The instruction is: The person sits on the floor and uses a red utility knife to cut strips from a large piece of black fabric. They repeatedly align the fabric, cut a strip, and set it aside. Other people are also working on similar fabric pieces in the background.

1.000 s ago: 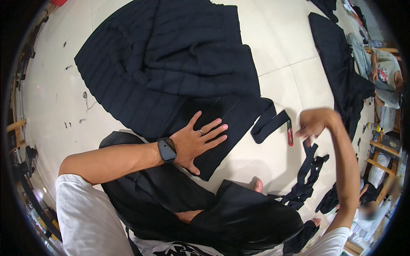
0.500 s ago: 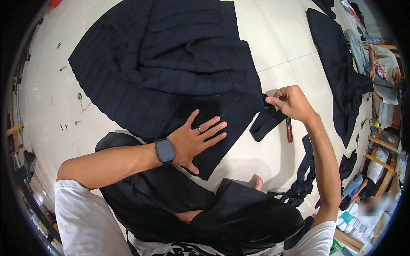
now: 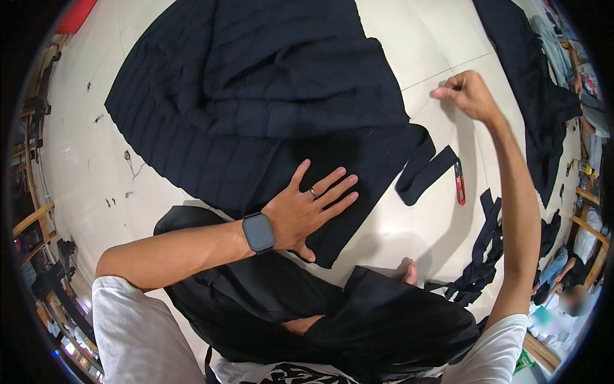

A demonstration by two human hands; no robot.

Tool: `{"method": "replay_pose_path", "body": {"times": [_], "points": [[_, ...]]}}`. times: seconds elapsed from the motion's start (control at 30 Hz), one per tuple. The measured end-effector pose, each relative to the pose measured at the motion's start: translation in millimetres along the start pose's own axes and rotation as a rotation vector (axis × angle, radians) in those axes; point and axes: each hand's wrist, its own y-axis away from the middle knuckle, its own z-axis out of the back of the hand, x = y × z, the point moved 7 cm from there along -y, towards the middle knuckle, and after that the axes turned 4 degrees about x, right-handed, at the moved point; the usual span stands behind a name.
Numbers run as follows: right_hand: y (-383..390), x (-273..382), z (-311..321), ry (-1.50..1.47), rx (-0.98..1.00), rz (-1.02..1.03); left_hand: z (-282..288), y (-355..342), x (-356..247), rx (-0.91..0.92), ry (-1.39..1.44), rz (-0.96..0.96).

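Note:
My left hand (image 3: 316, 205), with a ring and a dark watch on the wrist, lies spread flat on a large piece of black pleated fabric (image 3: 256, 77). A black strap (image 3: 422, 176) bends out from the fabric's right side onto the pale tiled floor (image 3: 435, 38). My right hand (image 3: 460, 93) is raised over the tiles right of the fabric, its fingers pinched; what they may hold is too small to make out. Below it, red-handled thread snips (image 3: 460, 185) lie at the strap's end.
More black fabric (image 3: 511, 51) lies along the right, with cut black strips (image 3: 486, 249) below it. My black-clad legs (image 3: 409, 320) are at the bottom. Loose threads (image 3: 128, 160) dot the floor at left. Two co-workers (image 3: 575, 301) (image 3: 588, 96) sit at the right among wooden frames (image 3: 595, 230).
My right hand came in from the lower right over the strap, then moved up and to the right, away from it. My left hand stays spread on the fabric.

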Motion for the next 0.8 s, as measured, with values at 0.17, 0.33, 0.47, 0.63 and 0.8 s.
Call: {"method": "replay_pose_path", "body": {"times": [0.17, 0.33, 0.47, 0.63, 0.8], "points": [[-14.7, -35.3, 28.2, 0.114, -0.054, -0.06, -1.6, -2.1, 0.7, 0.024, 0.025, 0.001], [-33.0, -68.1, 52.5, 0.19, -0.089, -0.076, -1.6, -3.0, 1.1, 0.051, 0.024, 0.0], [-39.3, -99.9, 78.6, 0.245, -0.12, -0.106, -2.1, -3.1, 0.7, 0.049, 0.001, 0.002], [-34.9, -119.9, 110.7, 0.311, -0.178, -0.116, -2.4, -3.0, 0.3, 0.034, -0.03, -0.003], [15.2, -97.3, 99.4, -0.253, -0.077, -0.506, 0.4, -0.9, 0.2, -0.003, -0.054, -0.026]]}}
